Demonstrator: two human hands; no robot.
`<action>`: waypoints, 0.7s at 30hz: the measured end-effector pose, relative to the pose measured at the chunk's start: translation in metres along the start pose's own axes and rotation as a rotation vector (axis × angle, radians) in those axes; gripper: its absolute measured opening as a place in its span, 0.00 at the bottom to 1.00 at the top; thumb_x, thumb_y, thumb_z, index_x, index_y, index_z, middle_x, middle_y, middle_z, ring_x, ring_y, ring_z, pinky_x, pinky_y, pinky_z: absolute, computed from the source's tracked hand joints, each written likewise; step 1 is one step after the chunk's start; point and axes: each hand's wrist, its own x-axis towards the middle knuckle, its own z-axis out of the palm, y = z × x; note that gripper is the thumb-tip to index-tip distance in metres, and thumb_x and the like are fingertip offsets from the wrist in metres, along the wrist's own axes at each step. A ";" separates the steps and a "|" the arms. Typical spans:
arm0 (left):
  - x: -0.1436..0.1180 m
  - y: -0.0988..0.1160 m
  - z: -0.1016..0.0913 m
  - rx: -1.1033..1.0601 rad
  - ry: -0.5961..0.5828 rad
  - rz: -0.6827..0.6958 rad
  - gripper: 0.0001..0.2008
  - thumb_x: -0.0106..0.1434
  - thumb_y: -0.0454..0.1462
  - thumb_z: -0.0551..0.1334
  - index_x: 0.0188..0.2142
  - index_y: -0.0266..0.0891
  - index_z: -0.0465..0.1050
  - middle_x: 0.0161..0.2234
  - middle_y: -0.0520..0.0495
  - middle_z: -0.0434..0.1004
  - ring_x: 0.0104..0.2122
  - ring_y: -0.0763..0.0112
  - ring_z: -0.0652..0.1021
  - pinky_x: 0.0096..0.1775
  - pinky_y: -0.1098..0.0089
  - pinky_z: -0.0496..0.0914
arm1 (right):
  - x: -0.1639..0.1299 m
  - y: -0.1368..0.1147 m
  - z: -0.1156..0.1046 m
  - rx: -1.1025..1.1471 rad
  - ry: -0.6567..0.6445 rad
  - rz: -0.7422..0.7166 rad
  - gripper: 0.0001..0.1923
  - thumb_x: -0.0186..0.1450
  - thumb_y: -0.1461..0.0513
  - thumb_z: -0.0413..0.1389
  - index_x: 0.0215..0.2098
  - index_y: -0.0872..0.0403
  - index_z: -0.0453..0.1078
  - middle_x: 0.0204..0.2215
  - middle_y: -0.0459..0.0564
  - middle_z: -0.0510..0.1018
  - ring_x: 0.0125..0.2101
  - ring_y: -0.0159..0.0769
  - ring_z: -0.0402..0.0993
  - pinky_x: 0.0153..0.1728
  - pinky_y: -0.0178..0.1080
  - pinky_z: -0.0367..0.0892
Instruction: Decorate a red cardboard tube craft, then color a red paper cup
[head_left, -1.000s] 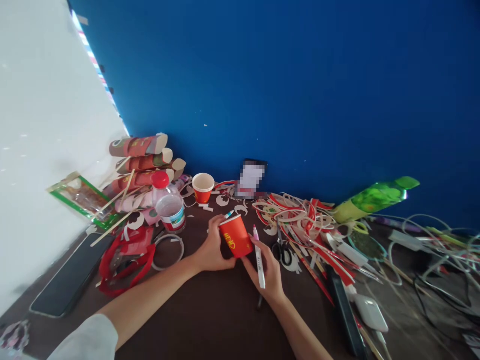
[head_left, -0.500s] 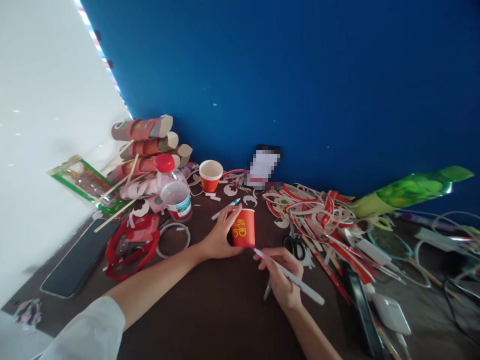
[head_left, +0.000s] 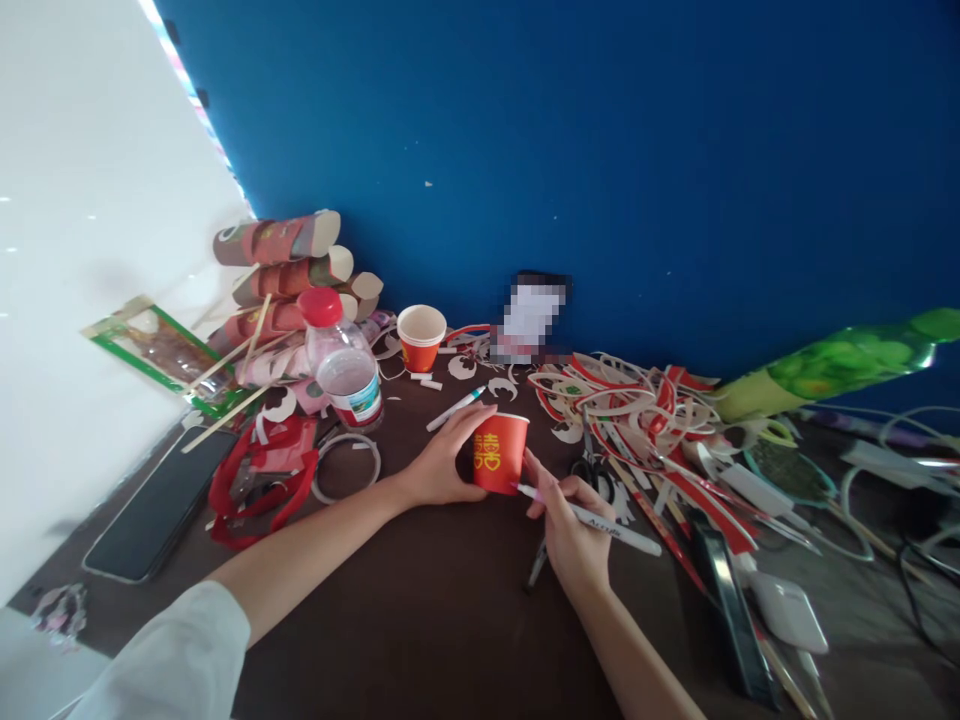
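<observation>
dark tabletop fills the bottom of my feed and runs back to a blue wall. nearest me, the right hand grips a white marker between thumb and fingers, its pinkish tip at the lower edge of a red paper cup; i can't tell from here whether it touches. the left hand is curled around the cup's left side, keeping it between both hands, mouth up and slightly tilted. its wall is bright red with a yellow character, under a pale rim. half a second ago i saw parts of two characters; now one faces me almost whole. a second ago the cup leaned harder and the marker pointed tip-up beside it. past the fingers i have a blue-ended marker, then tangled red and white strips, and farther back some nested cups.
</observation>
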 end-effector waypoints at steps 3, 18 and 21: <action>0.000 0.000 0.001 -0.016 0.017 0.003 0.50 0.44 0.33 0.71 0.65 0.45 0.52 0.64 0.39 0.54 0.65 0.47 0.56 0.64 0.46 0.54 | 0.000 0.002 -0.001 -0.050 0.008 -0.017 0.19 0.61 0.54 0.61 0.16 0.50 0.64 0.15 0.47 0.76 0.50 0.51 0.77 0.46 0.44 0.72; 0.001 0.001 -0.001 -0.033 0.008 -0.006 0.49 0.43 0.32 0.70 0.64 0.44 0.53 0.65 0.39 0.55 0.65 0.46 0.56 0.64 0.47 0.53 | 0.001 0.001 0.001 -0.045 0.011 -0.024 0.18 0.61 0.55 0.62 0.17 0.51 0.66 0.16 0.47 0.78 0.49 0.51 0.77 0.48 0.44 0.71; 0.001 0.001 -0.001 -0.037 0.005 0.001 0.49 0.43 0.32 0.71 0.64 0.45 0.53 0.65 0.40 0.55 0.65 0.46 0.56 0.64 0.47 0.53 | 0.000 0.001 -0.001 -0.074 -0.006 -0.024 0.20 0.60 0.54 0.62 0.15 0.50 0.63 0.11 0.46 0.74 0.50 0.53 0.76 0.43 0.44 0.73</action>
